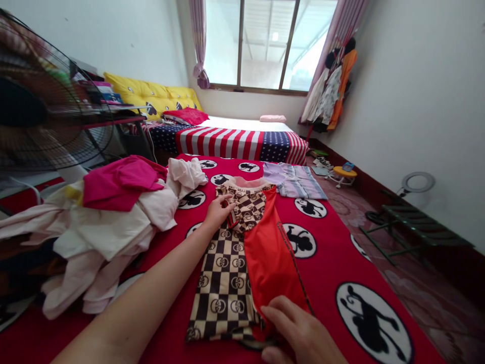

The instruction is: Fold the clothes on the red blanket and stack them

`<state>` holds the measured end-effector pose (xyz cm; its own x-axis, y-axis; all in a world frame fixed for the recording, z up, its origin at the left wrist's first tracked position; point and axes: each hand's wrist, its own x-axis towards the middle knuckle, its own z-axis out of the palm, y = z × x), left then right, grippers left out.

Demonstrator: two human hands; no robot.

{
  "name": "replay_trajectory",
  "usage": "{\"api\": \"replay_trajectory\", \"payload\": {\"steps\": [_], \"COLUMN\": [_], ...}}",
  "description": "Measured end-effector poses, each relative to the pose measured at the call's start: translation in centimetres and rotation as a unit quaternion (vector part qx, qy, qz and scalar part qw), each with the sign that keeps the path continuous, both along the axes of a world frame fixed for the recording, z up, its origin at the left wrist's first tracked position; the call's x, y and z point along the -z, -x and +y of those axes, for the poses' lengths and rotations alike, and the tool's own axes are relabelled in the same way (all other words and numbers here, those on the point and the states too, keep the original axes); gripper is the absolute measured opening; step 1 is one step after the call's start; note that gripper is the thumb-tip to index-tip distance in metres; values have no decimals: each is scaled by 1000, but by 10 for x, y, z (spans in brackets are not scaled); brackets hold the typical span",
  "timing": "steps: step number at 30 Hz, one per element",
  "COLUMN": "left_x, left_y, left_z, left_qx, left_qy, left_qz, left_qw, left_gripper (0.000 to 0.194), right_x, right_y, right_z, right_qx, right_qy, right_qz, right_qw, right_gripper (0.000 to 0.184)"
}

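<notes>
A checkered-and-red shirt [242, 253] lies flat, partly folded lengthwise, on a red blanket [326, 258] printed with black monkey silhouettes. The left hand [217, 212] pinches the folded sleeve near the collar; the right hand [299, 333] presses and grips the hem at the near end. The brown checks carry interlocked-G logos. A laundry pile [109, 222] lies to the left, a folded striped shirt [293, 180] beyond.

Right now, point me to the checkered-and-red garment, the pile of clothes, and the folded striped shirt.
checkered-and-red garment [227, 263]: head view, on its checkered panel.
pile of clothes [109, 222]: head view, on a pale piece mid-pile.
folded striped shirt [293, 180]: head view, on its middle.
</notes>
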<state>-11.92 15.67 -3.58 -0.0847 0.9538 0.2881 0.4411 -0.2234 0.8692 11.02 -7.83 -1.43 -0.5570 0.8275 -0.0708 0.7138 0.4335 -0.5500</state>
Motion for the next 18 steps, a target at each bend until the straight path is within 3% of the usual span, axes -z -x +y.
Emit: {"api": "replay_trajectory", "payload": {"steps": [3,5,9,12,18], "left_x": [1,1,4,7,10], "left_y": [-5,-8,-10,-9,-10], "left_z": [-6,-9,-12,-12,-10], "left_qx": [14,6,-13,-13,-17], "left_qy": [-22,-35,-46,-48,-49], "left_qz": [-1,5,16,21,25], "left_qw": [1000,999,999,999,998], "left_gripper": [29,22,22,22,27], "right_x": [-19,-30,-37,-33,-32], "right_y": [-9,-17,-32,-41,-42], "right_z": [15,40,121,192,298], "right_qx": [12,63,182,227,183], "right_qy": [8,-15,-68,-109,-218], "right_qz": [37,65,134,129,29], "right_qw": [999,996,972,959,958], "right_gripper": [18,14,26,26,37]}}
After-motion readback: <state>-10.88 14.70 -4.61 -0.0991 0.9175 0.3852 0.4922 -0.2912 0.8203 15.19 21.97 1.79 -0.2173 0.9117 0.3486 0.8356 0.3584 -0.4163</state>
